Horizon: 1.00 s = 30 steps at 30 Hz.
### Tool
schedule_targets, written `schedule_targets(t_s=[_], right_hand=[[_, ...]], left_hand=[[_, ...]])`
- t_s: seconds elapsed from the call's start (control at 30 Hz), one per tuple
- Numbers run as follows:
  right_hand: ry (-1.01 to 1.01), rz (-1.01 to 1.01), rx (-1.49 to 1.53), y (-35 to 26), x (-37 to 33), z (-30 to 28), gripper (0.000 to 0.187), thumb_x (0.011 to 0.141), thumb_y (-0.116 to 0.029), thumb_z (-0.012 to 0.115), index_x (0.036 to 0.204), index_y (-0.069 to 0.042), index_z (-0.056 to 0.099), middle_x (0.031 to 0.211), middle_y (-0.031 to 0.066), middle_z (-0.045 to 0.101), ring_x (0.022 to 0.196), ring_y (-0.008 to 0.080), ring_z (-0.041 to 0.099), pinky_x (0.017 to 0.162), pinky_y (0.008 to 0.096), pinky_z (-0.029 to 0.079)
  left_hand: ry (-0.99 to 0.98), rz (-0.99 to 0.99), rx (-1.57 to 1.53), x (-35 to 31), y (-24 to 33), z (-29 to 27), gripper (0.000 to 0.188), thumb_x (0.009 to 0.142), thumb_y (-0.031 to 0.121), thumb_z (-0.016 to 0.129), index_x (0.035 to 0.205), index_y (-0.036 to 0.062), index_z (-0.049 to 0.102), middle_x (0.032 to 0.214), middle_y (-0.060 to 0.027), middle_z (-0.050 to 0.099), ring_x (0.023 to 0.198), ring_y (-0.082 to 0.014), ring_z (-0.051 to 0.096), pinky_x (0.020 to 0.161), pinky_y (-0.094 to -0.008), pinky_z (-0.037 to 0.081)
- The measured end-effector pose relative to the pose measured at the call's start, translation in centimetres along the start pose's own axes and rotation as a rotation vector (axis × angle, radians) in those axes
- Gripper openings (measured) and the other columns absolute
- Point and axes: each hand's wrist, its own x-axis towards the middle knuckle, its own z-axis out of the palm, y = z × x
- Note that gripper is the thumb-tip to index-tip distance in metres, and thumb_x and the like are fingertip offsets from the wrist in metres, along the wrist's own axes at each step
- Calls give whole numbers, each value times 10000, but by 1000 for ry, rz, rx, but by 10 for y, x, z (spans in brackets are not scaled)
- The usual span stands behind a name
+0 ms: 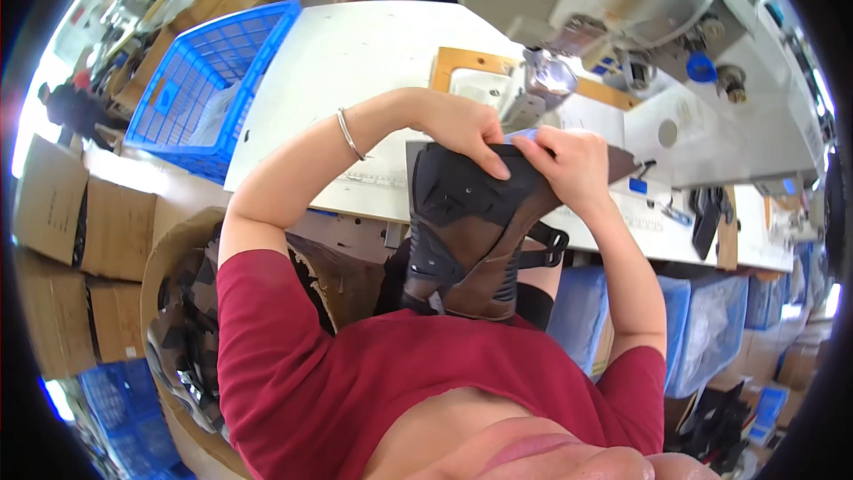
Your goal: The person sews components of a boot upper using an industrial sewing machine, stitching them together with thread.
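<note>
A black and brown boot upper [466,231] with a strap hangs from the table edge down to my lap. My left hand [462,129] pinches its top edge, thumb and fingers closed on the black panel. A metal bangle sits on that wrist. My right hand [573,160] grips the same top edge from the right, and a small light blue thing shows between its fingers. Both hands hold the piece just in front of the sewing machine's needle area [549,79].
The white sewing machine [702,45] stands at the back right of the white table [355,54]. A blue plastic basket [209,80] sits at the table's left. A cardboard drum of leather pieces [182,320] is beside my left side. Cardboard boxes [80,214] and blue bins [711,320] stand around.
</note>
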Motion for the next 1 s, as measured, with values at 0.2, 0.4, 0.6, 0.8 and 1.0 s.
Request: schedule_targets(t_s=[0.2, 0.4, 0.6, 0.8, 1.0], right_hand=[[-236, -85, -216, 32, 5, -36, 396, 755, -488, 660, 683, -99, 657, 587, 93, 605, 579, 298, 605, 526, 388, 448], [-69, 112, -100, 77, 29, -49, 524, 757, -546, 624, 679, -29, 661, 638, 155, 602, 617, 332, 602, 541, 402, 443], [69, -84, -376, 117, 66, -17, 671, 707, -642, 642, 654, 26, 618, 598, 211, 571, 592, 391, 581, 553, 426, 446], [9, 104, -71, 129, 55, -12, 428, 708, -454, 664, 763, -30, 668, 701, 212, 625, 681, 393, 614, 580, 430, 463], [-125, 134, 33, 136, 56, -7, 389, 711, -420, 609, 817, -51, 673, 749, 213, 640, 711, 372, 628, 609, 417, 473]], left_hand=[[22, 157, -286, 25, -29, 5, 261, 924, 250, 597, 920, -1, 666, 787, 74, 593, 732, -19, 490, 676, -217, 430], [122, 255, -451, 30, -29, -43, 305, 929, 267, 572, 969, -24, 653, 900, 20, 653, 812, -37, 555, 771, -211, 446], [463, 129, -299, 19, -8, -57, 480, 871, 311, 650, 1176, -48, 556, 1066, -58, 614, 971, -119, 563, 891, -259, 439], [895, 262, 17, 15, -1, -28, 363, 859, 255, 645, 1103, -11, 603, 964, -87, 643, 879, -162, 586, 809, -280, 453], [750, 150, -335, 18, 6, -35, 264, 860, 208, 614, 1031, 8, 630, 965, -47, 641, 905, -148, 579, 869, -292, 420]])
